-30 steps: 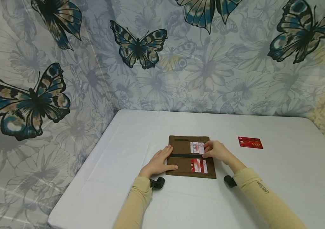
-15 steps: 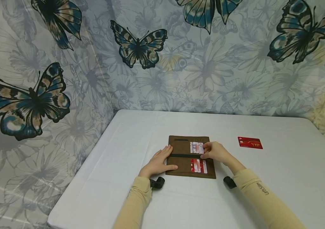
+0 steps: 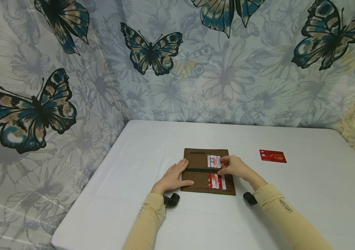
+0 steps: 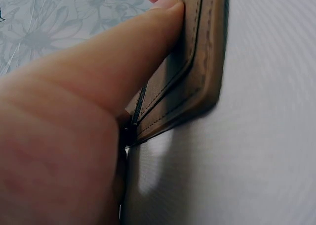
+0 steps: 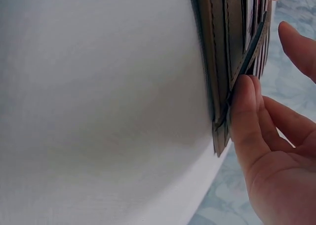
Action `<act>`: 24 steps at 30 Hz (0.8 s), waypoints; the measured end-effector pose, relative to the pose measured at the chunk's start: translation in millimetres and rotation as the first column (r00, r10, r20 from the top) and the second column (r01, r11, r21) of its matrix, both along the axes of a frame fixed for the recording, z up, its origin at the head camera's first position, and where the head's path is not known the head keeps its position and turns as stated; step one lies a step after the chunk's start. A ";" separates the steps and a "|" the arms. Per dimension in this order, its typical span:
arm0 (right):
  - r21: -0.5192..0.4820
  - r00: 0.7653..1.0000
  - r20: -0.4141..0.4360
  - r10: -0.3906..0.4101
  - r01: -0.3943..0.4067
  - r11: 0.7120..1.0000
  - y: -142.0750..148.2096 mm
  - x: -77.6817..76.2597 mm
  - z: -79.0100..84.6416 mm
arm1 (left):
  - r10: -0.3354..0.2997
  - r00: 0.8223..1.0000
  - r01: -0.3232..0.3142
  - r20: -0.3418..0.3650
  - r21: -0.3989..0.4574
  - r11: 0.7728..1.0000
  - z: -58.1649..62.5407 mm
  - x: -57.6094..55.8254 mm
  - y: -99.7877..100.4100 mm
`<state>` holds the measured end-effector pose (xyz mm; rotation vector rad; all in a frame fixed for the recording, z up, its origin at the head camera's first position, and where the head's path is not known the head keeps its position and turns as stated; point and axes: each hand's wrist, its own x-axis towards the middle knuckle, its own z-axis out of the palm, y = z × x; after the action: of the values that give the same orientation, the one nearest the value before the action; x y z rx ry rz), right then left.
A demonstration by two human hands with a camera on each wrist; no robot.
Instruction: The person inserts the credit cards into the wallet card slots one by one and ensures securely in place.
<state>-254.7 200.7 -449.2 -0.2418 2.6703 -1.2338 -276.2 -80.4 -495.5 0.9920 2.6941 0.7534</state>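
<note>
A brown wallet (image 3: 197, 187) lies opened flat on the white table, with a dark band across its fold. Several cards show in its pockets: pale ones (image 3: 213, 161) in the far half, red and white ones (image 3: 216, 181) in the near half. My left hand (image 3: 172, 178) rests on the wallet's left side, fingers extended and thumb on the near half. At the right side, my right hand (image 3: 235, 166) touches the wallet near the pale cards and the fold. In the right wrist view its fingertips (image 5: 244, 89) lie against the pocket edge; whether they hold a card is hidden.
A red card (image 3: 272, 156) marked VIP lies on the table (image 3: 152, 139) to the right of the wallet. Behind the table stands a patterned wall (image 3: 227, 90) with butterflies. Each wrist wears a small black camera (image 3: 250, 198).
My right hand has slid slightly left over the wallet, covering a little more of the pale cards. The left hand and the red VIP card stay where they were.
</note>
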 end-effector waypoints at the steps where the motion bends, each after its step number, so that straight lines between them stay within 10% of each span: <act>1: -0.001 1.000 0.001 0.002 -0.002 1.000 -0.1 -0.3 0.1 | 0.002 1.000 -0.002 0.002 -0.001 1.000 0.4 0.1 0.0; 24: -0.020 0.999 0.043 -0.003 0.004 1.000 1.1 -0.9 0.2 | 0.001 1.000 -0.001 0.008 -0.012 1.000 3.1 2.2 0.1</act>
<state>-255.6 201.8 -448.9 -0.2105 2.6245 -1.2526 -274.0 -80.4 -492.4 0.9821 2.6893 0.7388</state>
